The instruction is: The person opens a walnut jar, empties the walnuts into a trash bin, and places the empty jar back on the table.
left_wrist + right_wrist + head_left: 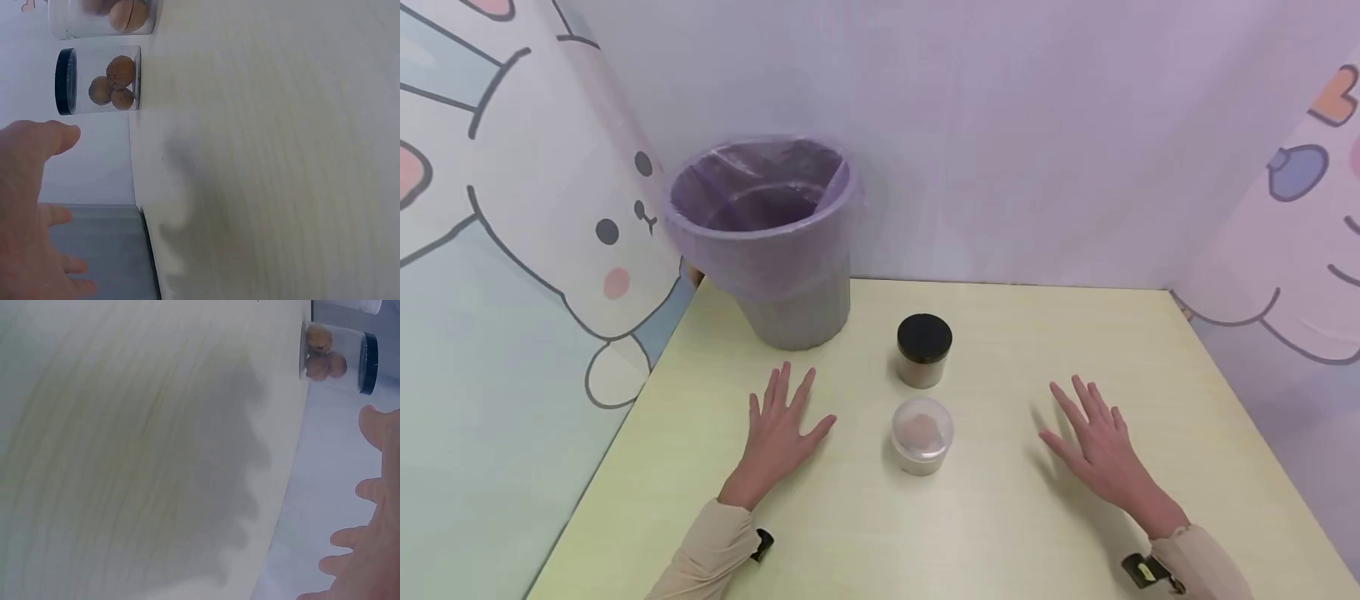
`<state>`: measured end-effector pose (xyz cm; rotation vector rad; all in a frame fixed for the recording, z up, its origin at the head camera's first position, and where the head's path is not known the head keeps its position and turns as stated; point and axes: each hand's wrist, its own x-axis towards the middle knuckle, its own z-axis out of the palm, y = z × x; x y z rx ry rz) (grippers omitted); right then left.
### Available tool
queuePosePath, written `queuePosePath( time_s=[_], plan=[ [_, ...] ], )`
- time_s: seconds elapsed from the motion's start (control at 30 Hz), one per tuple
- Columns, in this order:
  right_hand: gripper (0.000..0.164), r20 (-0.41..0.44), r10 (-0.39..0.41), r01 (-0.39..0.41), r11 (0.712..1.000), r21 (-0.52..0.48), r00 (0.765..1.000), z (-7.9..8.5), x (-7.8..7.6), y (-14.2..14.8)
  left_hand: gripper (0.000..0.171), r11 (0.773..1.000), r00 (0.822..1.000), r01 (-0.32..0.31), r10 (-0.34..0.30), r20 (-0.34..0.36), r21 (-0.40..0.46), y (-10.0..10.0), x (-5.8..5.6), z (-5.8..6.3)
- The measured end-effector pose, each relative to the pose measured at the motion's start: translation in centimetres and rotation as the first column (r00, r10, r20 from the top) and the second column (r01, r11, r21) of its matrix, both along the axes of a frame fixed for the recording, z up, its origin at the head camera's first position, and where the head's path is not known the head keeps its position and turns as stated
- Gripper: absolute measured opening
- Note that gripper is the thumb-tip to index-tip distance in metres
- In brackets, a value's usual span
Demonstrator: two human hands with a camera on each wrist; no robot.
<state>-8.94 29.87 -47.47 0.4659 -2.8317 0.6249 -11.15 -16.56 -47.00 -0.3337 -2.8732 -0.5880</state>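
My left hand hovers, fingers spread, over the left part of the table, holding nothing. On the other side, my right hand is likewise held above the tabletop with its fingers extended and apart. Between them stand two upright jars. The farther one is a clear jar with a black lid; in the left wrist view three brown, walnut-like balls show inside it. Nearer to me is a jar with a translucent lid, also with brown round things inside. Neither hand touches a jar.
A grey bin lined with a purple plastic bag stands at the table's back left, beyond my left hand. The pale wooden table meets a plain wall at its back edge. Cartoon-printed panels flank both sides.
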Motion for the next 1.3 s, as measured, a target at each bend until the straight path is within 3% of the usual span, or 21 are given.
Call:
queuePosePath(
  time_s=[0.2, 0.37, 0.53, 0.73, 0.9, 1.1, 1.3],
  plan=[
    [0.074, -0.025, 0.002, -0.004, 0.997, -0.072, 1.000, 0.2, -0.1, -0.1, 0.075, 0.998, 0.999, -0.002, 0.004, -0.037, 0.060, -0.2, -0.1, -0.1],
    [0.077, -0.035, 0.020, -0.026, 0.981, -0.192, 0.999, 0.1, 0.0, -0.4, 0.072, 0.976, 1.000, 0.004, -0.002, -0.011, 0.217, -0.4, 0.2, -0.1],
    [0.078, 0.003, 0.045, -0.042, 0.957, -0.288, 0.999, 0.3, 0.5, -0.7, 0.067, 0.920, 0.999, 0.008, -0.026, 0.040, 0.391, -0.6, 0.4, 0.0],
    [0.079, -0.001, 0.114, -0.106, 0.921, -0.376, 0.993, 1.2, 0.9, -1.5, 0.062, 0.848, 0.997, 0.076, -0.082, -0.012, 0.524, -0.6, 0.1, 0.1],
    [0.078, 0.038, 0.164, -0.130, 0.886, -0.444, 0.986, 1.6, 1.0, -2.3, 0.061, 0.792, 0.990, 0.133, -0.135, -0.041, 0.596, -0.5, 0.3, 0.9],
    [0.075, 0.104, 0.230, -0.152, 0.860, -0.488, 0.968, 1.8, 1.2, -3.2, 0.063, 0.712, 0.971, 0.208, -0.230, -0.058, 0.671, 0.3, 1.2, 3.2],
    [0.074, 0.106, 0.271, -0.183, 0.843, -0.505, 0.957, 2.1, 0.9, -4.2, 0.064, 0.679, 0.958, 0.228, -0.284, -0.037, 0.698, 0.7, 1.3, 4.3]
  ],
)
